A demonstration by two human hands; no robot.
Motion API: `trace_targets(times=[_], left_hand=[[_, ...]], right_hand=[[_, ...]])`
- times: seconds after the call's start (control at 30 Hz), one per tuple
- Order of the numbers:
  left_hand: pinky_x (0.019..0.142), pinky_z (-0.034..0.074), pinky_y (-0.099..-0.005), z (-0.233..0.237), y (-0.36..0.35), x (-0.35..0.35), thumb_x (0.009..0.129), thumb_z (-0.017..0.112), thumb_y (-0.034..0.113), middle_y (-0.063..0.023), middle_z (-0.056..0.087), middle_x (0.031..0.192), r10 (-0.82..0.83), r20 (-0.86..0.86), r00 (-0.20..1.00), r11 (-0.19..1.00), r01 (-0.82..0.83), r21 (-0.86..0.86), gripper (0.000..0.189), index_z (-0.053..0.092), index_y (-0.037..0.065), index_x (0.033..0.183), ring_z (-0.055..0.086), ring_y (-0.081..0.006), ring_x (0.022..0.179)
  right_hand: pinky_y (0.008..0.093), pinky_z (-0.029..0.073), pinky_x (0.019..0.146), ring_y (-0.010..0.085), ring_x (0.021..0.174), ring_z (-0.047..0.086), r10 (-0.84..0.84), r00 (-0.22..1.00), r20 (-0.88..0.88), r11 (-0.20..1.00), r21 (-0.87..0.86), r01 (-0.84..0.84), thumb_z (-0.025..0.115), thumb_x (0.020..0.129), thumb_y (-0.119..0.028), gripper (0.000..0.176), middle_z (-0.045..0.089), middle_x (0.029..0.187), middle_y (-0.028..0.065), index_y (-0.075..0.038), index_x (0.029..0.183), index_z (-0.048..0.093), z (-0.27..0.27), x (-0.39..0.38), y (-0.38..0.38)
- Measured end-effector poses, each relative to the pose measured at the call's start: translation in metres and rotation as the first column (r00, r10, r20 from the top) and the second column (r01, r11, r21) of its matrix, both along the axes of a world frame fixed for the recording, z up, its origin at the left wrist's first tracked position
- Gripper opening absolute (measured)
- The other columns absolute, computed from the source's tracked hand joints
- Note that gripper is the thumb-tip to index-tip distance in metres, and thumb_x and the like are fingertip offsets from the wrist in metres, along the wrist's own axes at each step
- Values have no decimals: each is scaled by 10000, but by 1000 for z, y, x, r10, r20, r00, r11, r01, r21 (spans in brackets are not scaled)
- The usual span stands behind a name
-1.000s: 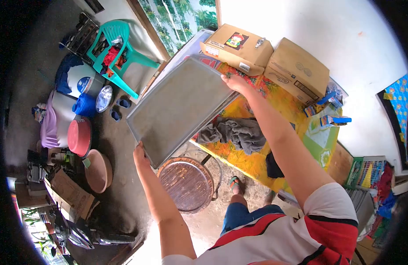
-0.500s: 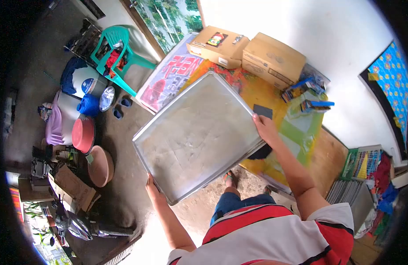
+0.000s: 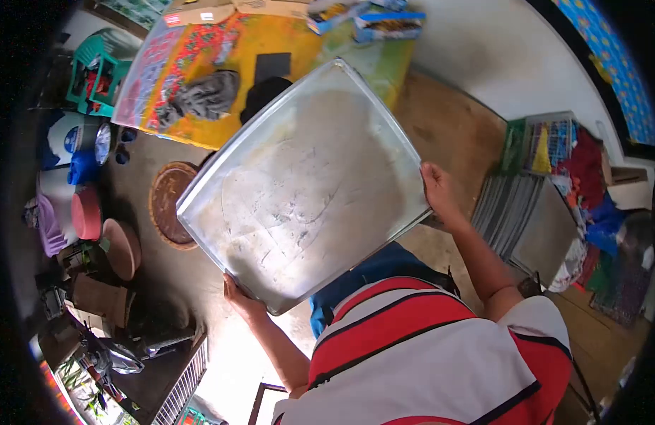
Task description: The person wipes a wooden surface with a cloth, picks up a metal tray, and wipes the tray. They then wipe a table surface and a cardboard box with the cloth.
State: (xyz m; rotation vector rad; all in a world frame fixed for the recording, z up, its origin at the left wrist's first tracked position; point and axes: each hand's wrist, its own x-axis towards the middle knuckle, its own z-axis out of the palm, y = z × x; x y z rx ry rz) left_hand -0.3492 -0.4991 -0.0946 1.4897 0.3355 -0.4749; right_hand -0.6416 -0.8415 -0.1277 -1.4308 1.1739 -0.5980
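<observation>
A large, shallow metal baking tray (image 3: 320,177) with a raised rim is held up in front of me, tilted in view. Scratches and bright reflections mark its surface. My left hand (image 3: 242,299) grips its lower left edge, thumb showing at the rim. On the opposite short side, my right hand (image 3: 441,190) is closed around the right edge. Behind the tray's top edge lie a grey cloth (image 3: 207,95) and a dark square (image 3: 273,66) on the table cover. Most fingers of both hands are hidden beneath the tray.
A yellow, flowered table (image 3: 189,131) stands ahead with blue boxes (image 3: 389,27). A round woven basket (image 3: 161,205) sits on the floor to the left, near basins (image 3: 122,248). Stacked grey trays (image 3: 508,212) and a crate (image 3: 547,142) stand at the right.
My view has turned right and downward, so the table now sits higher in the picture. The tray stays in both hands. The grey cloth and the woven basket have come into view.
</observation>
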Motion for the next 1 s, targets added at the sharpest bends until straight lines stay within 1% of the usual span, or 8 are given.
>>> trace_targets(times=[0.23,0.33,0.43,0.5,0.73,0.8,0.93,1.0], left_hand=[[845,428,-317,-12,7,-82,976,488,337,-95,601,1031,-103,17,995,995,103,5,393,584,-21,1107,537,-188,958],[833,431,-304,-11,10,-105,974,494,315,-92,604,1001,-129,24,991,992,129,8,372,589,-28,1080,542,-180,931],[818,439,-299,-18,22,-127,969,504,309,-94,605,1002,-140,15,990,990,141,-22,372,589,-39,1070,551,-177,910],[818,438,-295,-21,27,-148,966,508,310,-89,602,993,-109,1,994,993,109,-37,367,589,-37,1055,549,-176,909],[803,401,-272,-34,81,-254,953,536,310,-50,586,925,-138,-23,990,989,136,-59,351,606,-29,1011,510,-132,875],[804,388,-264,-43,100,-286,951,547,302,-35,583,910,-149,-41,988,986,145,-78,338,613,-27,995,501,-120,866],[804,375,-253,-24,114,-335,953,553,287,-13,575,883,-146,-42,988,989,144,-43,322,622,-27,977,485,-103,855],[788,376,-251,-14,112,-354,956,554,275,-10,566,873,-175,-7,985,982,174,-79,323,618,-40,981,469,-99,835]], right_hand=[[241,437,741,76,807,518,-115,993,-34,993,24,116,483,1003,-331,389,604,853,4,30,1001,627,-18,-119,32],[244,436,748,84,814,518,-136,978,-157,989,-75,126,484,1001,-342,402,609,866,11,33,1000,627,-28,-155,45],[253,437,768,100,834,528,-126,990,-63,992,23,127,484,997,-364,434,625,887,30,44,1022,629,-16,-176,59],[258,437,777,105,840,528,-135,985,-109,991,-26,133,481,996,-382,461,628,899,34,54,1025,629,-19,-196,67],[268,435,786,123,852,532,-166,968,-188,980,-144,141,465,999,-401,508,624,917,45,80,1019,628,-16,-290,114],[276,437,794,134,856,535,-146,967,-207,988,-87,131,459,1000,-402,517,630,924,62,84,1043,627,-17,-330,122],[289,436,781,139,819,519,-157,948,-278,977,-187,107,453,996,-425,548,625,876,65,97,1000,620,2,-382,142],[298,435,776,141,809,514,-172,942,-288,979,-153,132,455,989,-443,569,620,851,62,103,977,611,7,-408,146]])
